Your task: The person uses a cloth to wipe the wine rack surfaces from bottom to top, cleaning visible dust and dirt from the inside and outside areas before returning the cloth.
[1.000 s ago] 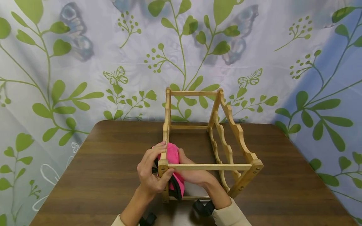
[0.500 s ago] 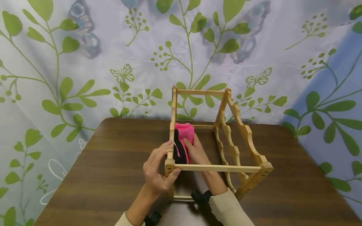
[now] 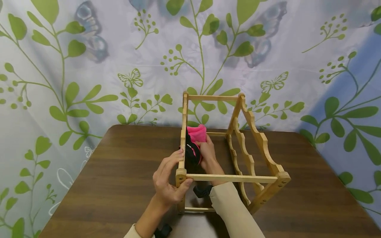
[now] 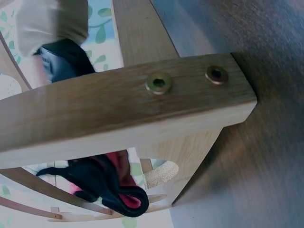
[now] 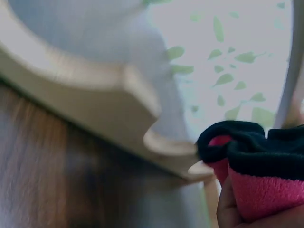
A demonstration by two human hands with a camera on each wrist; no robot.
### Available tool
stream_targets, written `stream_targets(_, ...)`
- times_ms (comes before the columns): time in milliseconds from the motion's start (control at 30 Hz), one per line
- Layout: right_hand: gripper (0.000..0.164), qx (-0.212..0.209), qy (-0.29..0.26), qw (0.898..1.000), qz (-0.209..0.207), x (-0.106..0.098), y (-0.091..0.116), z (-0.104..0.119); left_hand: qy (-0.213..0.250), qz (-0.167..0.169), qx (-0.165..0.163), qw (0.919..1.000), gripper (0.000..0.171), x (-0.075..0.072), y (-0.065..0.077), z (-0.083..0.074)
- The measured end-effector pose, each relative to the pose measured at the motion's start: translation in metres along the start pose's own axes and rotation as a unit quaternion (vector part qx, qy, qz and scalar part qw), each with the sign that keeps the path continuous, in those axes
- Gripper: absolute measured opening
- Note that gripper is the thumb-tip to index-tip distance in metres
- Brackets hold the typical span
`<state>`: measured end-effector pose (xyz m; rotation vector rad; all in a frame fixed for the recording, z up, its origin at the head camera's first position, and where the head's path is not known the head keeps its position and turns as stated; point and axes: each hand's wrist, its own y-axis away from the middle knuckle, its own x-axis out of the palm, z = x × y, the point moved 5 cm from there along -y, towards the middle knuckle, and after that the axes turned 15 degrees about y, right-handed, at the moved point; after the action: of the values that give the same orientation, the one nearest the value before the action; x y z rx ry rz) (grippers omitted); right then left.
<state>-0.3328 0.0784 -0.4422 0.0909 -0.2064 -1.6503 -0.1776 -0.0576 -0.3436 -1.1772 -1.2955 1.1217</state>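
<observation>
A light wooden rack (image 3: pixel 232 178) with scalloped rails stands on the brown table. My left hand (image 3: pixel 167 181) grips its near left corner, thumb on the front and fingers over the left top rail. Reaching inside the frame, my right hand (image 3: pixel 209 154) holds a bunched pink cloth (image 3: pixel 197 133) with black edging against the inner left side. In the left wrist view the cloth's black edge (image 4: pixel 97 173) shows below a wooden bar (image 4: pixel 95 107) with two bolts. The right wrist view shows the fluffy pink cloth (image 5: pixel 270 192) and fingers (image 5: pixel 229 209) curled under it.
The rack's right side has several wavy rails (image 3: pixel 260 140) beside my right forearm. Brown tabletop (image 3: pixel 128 175) extends left and right of the rack. A patterned curtain (image 3: pixel 160 56) hangs behind the table. Each wrist carries a black camera (image 3: pixel 202 191).
My right hand has moved with the cloth from the rack's near left corner farther back along the left side. The left hand stays on the corner. The head view has shifted slightly.
</observation>
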Motion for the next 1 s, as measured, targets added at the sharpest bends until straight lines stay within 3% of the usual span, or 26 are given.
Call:
stream_targets(167, 0.058, -0.013, 0.075, 0.997, -0.029, -0.007, -0.012, -0.011, 0.004, 0.001, 0.002, 1.0000, 0.052, 0.002, 0.000, 0.002)
stream_targets(367, 0.058, -0.059, 0.179, 0.981, -0.036, -0.004, -0.022, -0.020, 0.005, 0.000, 0.004, 1.0000, 0.052, 0.001, 0.001, 0.004)
stream_targets(500, 0.055, -0.161, 0.209, 0.963, -0.045, 0.003, -0.027, -0.016, -0.001, 0.004, 0.002, 1.0000, 0.052, 0.000, 0.003, 0.004)
stream_targets(567, 0.054, -0.206, 0.232, 0.949, -0.057, 0.005, -0.028, -0.013, -0.004, 0.004, 0.001, 1.0000, 0.052, 0.000, 0.003, 0.004)
stream_targets(633, 0.050, -0.226, 0.275, 0.933, -0.059, 0.009, -0.029, -0.013, -0.005, 0.004, -0.002, 1.0000, 0.053, -0.001, 0.004, 0.004)
stream_targets(700, 0.049, -0.213, 0.321, 0.921, -0.051, 0.011, -0.031, -0.016, -0.005, 0.002, -0.004, 1.0000, 0.053, -0.003, 0.004, 0.004)
stream_targets(800, 0.050, -0.176, 0.367, 0.913, -0.015, 0.010, -0.034, -0.022, -0.001, 0.001, -0.003, 1.0000, 0.053, -0.003, 0.004, 0.005)
stream_targets(1000, 0.056, -0.143, 0.343, 0.926, 0.065, 0.006, -0.039, -0.024, 0.009, 0.000, -0.001, 1.0000, 0.052, -0.003, 0.003, 0.006)
